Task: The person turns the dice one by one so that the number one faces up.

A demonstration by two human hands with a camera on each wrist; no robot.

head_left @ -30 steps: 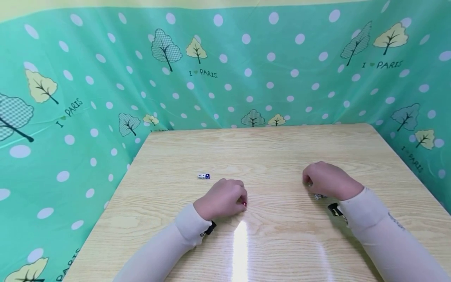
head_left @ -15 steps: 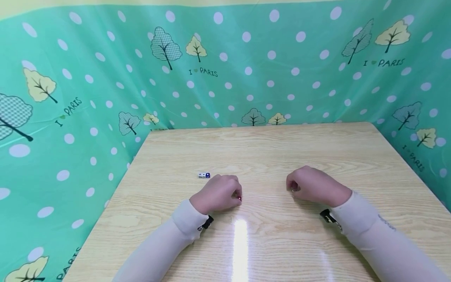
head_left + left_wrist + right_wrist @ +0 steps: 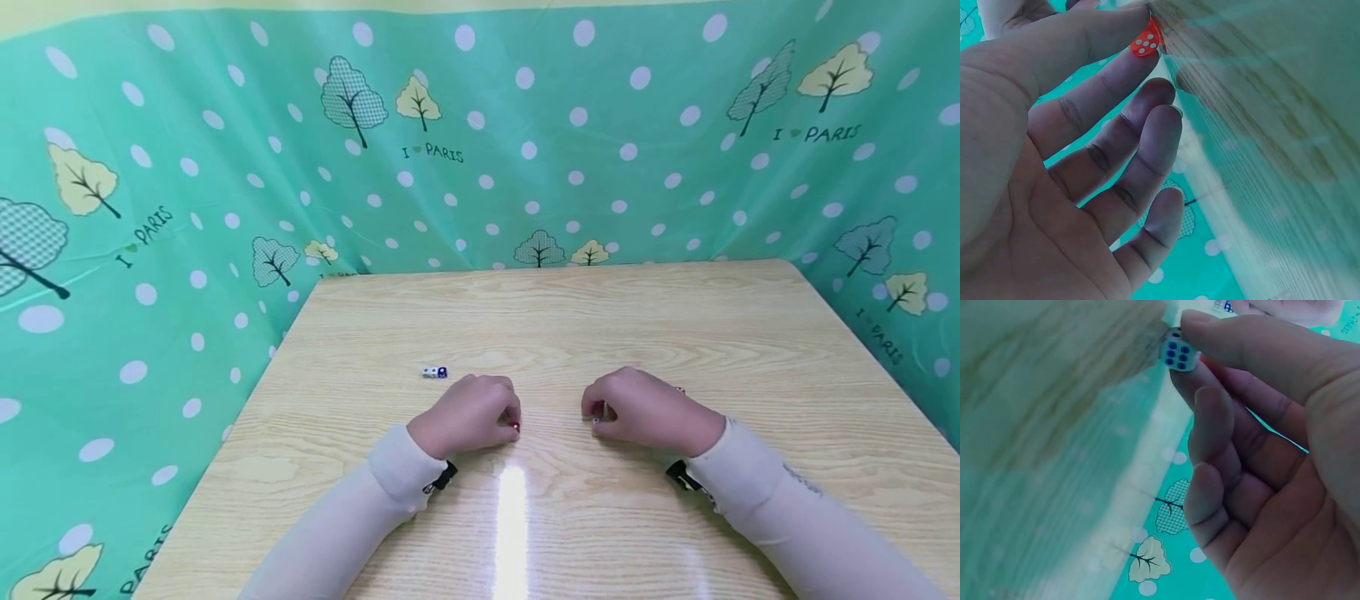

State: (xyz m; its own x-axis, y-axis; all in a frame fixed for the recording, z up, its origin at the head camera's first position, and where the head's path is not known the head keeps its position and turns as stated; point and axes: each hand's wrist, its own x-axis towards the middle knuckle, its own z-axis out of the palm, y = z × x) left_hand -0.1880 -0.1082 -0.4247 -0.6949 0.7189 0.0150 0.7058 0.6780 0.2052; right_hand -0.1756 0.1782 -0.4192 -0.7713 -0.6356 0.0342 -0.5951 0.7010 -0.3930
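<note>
My left hand (image 3: 471, 414) is near the middle of the wooden table, pinching a red die (image 3: 1146, 42) between thumb and index finger. White pips show on the die's face, and the other fingers are loosely bent. To the right, across a small gap, my right hand (image 3: 637, 408) pinches a white die (image 3: 1179, 353) with blue pips between thumb and fingertip. Both dice are close to the tabletop; whether they touch it I cannot tell. Beyond my left hand lies a short row of white dice with a blue die (image 3: 442, 372) at its right end.
A small die (image 3: 679, 389) peeks out behind my right wrist, mostly hidden. The wooden table (image 3: 555, 317) is bordered at the back and sides by a green dotted curtain (image 3: 480, 150). Light glares off the tabletop in front of my hands.
My right hand has moved left toward my left hand, bringing the white die along. My left hand, still pinching the red die, has shifted only slightly. The row of dice stays put.
</note>
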